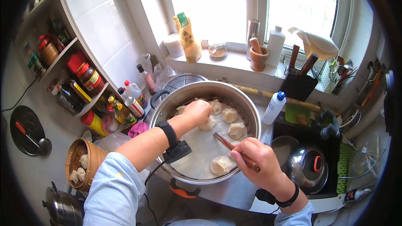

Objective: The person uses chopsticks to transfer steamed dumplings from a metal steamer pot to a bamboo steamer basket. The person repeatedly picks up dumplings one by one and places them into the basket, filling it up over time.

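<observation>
A wide stainless steel steamer pot (255, 113) stands before me, its bottom lined with a pale textured steamer mat (191, 160). My left hand (197, 113) reaches in over the far part with its fingers curled down. Right at its fingertips is a pleated dumpling (208, 125); whether the fingers grip it is hidden. My right hand (259, 160) is shut on brown wooden chopsticks (224, 141), their tips above the mat. More dumplings sit around the pot's edge, among them one at the back (230, 115), one at the right (236, 130) and one near the front rim (221, 165).
A bamboo steamer (94, 160) with several dumplings stands at the left. Sauce bottles (133, 103) crowd the left counter. A white squeeze bottle (274, 109), a knife block (298, 84) and a domed pan lid (306, 169) are at the right. A cable (150, 175) hangs from my left wrist.
</observation>
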Available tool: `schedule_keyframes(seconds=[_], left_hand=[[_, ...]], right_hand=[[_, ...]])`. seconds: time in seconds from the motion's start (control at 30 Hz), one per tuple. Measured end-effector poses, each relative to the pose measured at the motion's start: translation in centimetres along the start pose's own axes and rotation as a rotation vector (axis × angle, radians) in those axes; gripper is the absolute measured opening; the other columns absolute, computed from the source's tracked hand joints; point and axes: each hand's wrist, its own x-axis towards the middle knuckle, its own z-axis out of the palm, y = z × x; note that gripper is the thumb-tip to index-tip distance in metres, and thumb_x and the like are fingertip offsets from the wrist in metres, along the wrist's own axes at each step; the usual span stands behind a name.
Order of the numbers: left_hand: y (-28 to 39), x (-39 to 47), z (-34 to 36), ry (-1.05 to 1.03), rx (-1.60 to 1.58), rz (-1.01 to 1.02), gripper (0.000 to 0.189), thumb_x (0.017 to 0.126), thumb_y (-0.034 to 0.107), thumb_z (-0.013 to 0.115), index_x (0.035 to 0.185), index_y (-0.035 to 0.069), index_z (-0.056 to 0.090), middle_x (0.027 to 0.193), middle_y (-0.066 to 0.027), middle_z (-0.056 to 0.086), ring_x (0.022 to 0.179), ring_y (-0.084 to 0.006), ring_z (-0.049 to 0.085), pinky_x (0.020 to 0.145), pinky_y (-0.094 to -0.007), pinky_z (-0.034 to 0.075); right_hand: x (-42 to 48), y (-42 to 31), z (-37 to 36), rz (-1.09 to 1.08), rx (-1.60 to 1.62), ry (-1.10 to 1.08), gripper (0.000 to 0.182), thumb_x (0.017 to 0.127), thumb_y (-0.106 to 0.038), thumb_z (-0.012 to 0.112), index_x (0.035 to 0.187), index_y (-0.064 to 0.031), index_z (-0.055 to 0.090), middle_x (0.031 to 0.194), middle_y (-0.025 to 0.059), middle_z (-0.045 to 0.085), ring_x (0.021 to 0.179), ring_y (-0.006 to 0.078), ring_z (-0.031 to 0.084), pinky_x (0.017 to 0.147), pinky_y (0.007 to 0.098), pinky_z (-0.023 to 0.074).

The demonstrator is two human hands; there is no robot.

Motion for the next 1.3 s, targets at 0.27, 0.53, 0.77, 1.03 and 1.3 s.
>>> schedule_keyframes(seconds=[0.27, 0.53, 0.77, 1.03, 1.3], left_hand=[[-0.7, -2.5, -2.5, 0.16, -0.274, -0.025, 0.012, 0.064, 0.013, 0.071, 0.075, 0.007, 0.07, 0.071, -0.0126, 0.065, 0.068, -0.0263, 0.063, 0.065, -0.0345, 0.049], [-1.9, -10.5, -9.5, 0.371, -0.67, -0.149, 0.015, 0.068, 0.012, 0.07, 0.081, 0.004, 0.071, 0.074, -0.0143, 0.066, 0.067, -0.0252, 0.064, 0.064, -0.0318, 0.049], [-6.4, -25.4, -16.8, 0.639, -0.238, -0.132, 0.015, 0.07, 0.005, 0.064, 0.084, 0.001, 0.069, 0.078, -0.0148, 0.066, 0.071, -0.0239, 0.065, 0.067, -0.031, 0.05], [-16.7, -44.3, -15.8, 0.767, 0.006, -0.458, 0.011, 0.071, 0.012, 0.066, 0.079, 0.006, 0.07, 0.076, -0.0117, 0.066, 0.071, -0.0274, 0.063, 0.064, -0.0348, 0.049], [-21.5, -50.6, -12.4, 0.774, -0.184, -0.454, 0.011, 0.073, 0.005, 0.068, 0.084, 0.005, 0.071, 0.079, -0.0086, 0.066, 0.073, -0.0208, 0.063, 0.066, -0.0288, 0.05]], right_hand=[[-0.1, -0.3, 0.0, 0.051, 0.034, 0.043, 0.007, 0.081, -0.004, 0.063, 0.079, -0.0012, 0.057, 0.07, 0.0128, 0.054, 0.059, 0.028, 0.056, 0.054, 0.032, 0.0455], [0.3, -1.3, 1.3, 0.107, 0.002, 0.11, 0.006, 0.082, -0.003, 0.062, 0.079, 0.0012, 0.061, 0.073, 0.0115, 0.059, 0.062, 0.0189, 0.057, 0.053, 0.0279, 0.0453], [-4.1, -5.2, -1.7, 0.133, 0.058, 0.442, 0.028, 0.096, -0.024, 0.048, 0.089, 0.0012, 0.058, 0.085, 0.01, 0.062, 0.068, 0.0119, 0.059, 0.06, 0.0215, 0.051], [-2.5, -13.0, 1.9, -0.025, 0.003, 0.484, 0.033, 0.092, -0.022, 0.053, 0.087, 0.0089, 0.063, 0.085, 0.0161, 0.065, 0.072, 0.0222, 0.064, 0.059, 0.0285, 0.056], [-2.6, -16.3, 5.3, -0.127, -0.019, 0.367, 0.036, 0.094, -0.024, 0.05, 0.083, 0.008, 0.061, 0.086, 0.0178, 0.064, 0.069, 0.0219, 0.062, 0.057, 0.0268, 0.0525]])
